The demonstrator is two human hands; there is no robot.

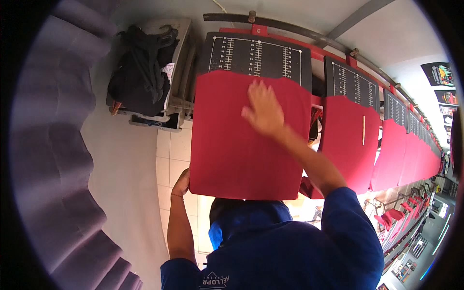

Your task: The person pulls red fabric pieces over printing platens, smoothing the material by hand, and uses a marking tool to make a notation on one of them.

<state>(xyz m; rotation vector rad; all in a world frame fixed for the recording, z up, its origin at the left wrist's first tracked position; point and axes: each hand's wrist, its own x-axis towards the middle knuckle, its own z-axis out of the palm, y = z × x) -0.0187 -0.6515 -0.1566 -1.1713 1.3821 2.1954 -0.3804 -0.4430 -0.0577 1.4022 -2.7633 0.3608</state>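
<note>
A red cloth piece [241,145] lies smooth over a black board with white ruler markings [270,53], whose far end shows bare. My right hand [265,110] rests flat on the upper part of the cloth, fingers stretched out. At the near left edge of the board, my left hand [181,183] touches the side of the cloth. Its fingers go behind the edge and are mostly hidden, so I cannot see whether they grip anything.
More black boards with red cloth [348,140] run in a row to the right; a thin pale stick [364,129] lies on the nearest one. A red frame and dark rail [290,31] run behind. A grey cart with black bags [140,72] stands left, near a purple curtain [58,121].
</note>
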